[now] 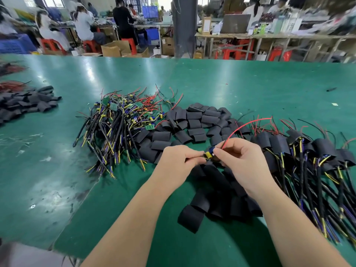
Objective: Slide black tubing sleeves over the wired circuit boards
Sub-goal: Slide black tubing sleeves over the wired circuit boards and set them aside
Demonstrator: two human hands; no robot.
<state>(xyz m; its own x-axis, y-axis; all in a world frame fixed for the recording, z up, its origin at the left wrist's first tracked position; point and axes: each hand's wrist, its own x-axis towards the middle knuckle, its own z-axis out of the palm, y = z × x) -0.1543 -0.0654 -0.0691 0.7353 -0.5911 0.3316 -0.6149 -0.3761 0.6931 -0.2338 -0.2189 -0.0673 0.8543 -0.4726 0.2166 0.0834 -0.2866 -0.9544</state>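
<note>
My left hand [180, 158] and my right hand [243, 158] meet over the green table [212, 78] and both pinch one small wired circuit board [209, 154] with a yellow and blue part. Its red wire [248, 123] arcs up and to the right from my right fingers. Loose black tubing sleeves [194, 120] lie in a heap just beyond my hands, and more black sleeves [212, 201] lie under my wrists. A tangle of bare wired boards [119, 120] sits to the left. Sleeved boards [308, 151] with their wires are piled on the right.
A second heap of black sleeves [25, 103] lies at the far left with red wires [11, 86] behind it. Beyond the table's far edge, people sit on red stools [51, 45] at benches, among cardboard boxes [115, 48] and a grey pillar [185, 26].
</note>
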